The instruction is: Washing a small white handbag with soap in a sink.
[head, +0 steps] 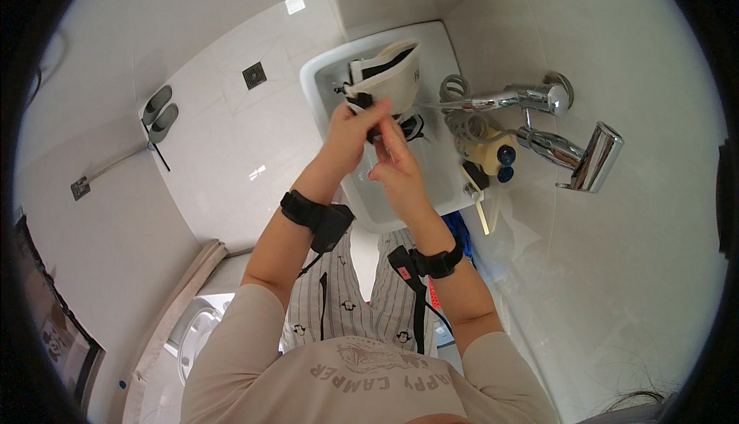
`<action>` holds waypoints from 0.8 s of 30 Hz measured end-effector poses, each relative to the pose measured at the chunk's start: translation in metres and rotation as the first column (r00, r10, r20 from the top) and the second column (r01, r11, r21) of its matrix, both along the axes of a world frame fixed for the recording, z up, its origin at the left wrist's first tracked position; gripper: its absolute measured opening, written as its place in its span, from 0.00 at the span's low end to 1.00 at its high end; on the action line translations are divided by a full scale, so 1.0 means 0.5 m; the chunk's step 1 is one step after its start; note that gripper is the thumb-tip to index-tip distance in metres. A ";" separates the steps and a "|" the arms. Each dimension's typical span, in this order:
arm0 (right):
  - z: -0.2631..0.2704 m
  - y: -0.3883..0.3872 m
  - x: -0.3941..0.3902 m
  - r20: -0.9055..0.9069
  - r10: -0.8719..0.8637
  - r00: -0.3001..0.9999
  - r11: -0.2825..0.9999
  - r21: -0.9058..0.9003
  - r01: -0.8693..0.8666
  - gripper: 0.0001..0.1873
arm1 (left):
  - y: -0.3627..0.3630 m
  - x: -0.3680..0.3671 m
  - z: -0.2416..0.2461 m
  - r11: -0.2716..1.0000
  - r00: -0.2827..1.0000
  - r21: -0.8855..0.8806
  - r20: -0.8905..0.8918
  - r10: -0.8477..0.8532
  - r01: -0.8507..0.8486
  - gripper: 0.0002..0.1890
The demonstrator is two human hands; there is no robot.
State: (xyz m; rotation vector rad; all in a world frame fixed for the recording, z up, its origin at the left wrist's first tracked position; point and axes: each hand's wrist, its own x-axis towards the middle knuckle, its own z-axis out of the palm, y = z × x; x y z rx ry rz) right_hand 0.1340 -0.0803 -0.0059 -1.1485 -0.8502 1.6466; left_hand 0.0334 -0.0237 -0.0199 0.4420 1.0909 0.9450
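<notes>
Over a white washbasin, my left hand grips the dark lower part of a white fabric item. The item has a black lining, printed lettering and dark straps; its exact kind is unclear. It lies partly in the basin, its open side towards the far end. My right hand is close against the left, its fingers at the dark part below the white panel. Fingers hide whether the right hand pinches it. A chrome faucet points its spout at the item, with a thin stream of water coming out.
A coiled hose hangs at the basin's right rim, beside a yellowish bottle with a dark blue cap and a black-bristled brush. A chrome wall holder juts out. Left are a floor drain and grey slippers.
</notes>
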 end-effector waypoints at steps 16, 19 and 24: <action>-0.001 0.094 0.147 0.301 -0.252 0.920 0.967 0.045 0.250 0.22 | 0.052 -0.076 0.030 0.949 0.950 0.215 -0.260 -0.173 0.232 0.17; 0.009 0.072 0.125 0.150 -0.316 0.937 0.947 -0.015 0.322 0.19 | 0.054 -0.073 0.035 0.877 0.756 0.263 -0.635 -0.157 0.402 0.20; 0.046 0.053 0.086 -0.107 -0.407 0.907 0.906 -0.174 0.386 0.16 | 0.036 -0.056 0.000 0.953 0.729 0.206 -0.684 -0.021 0.220 0.16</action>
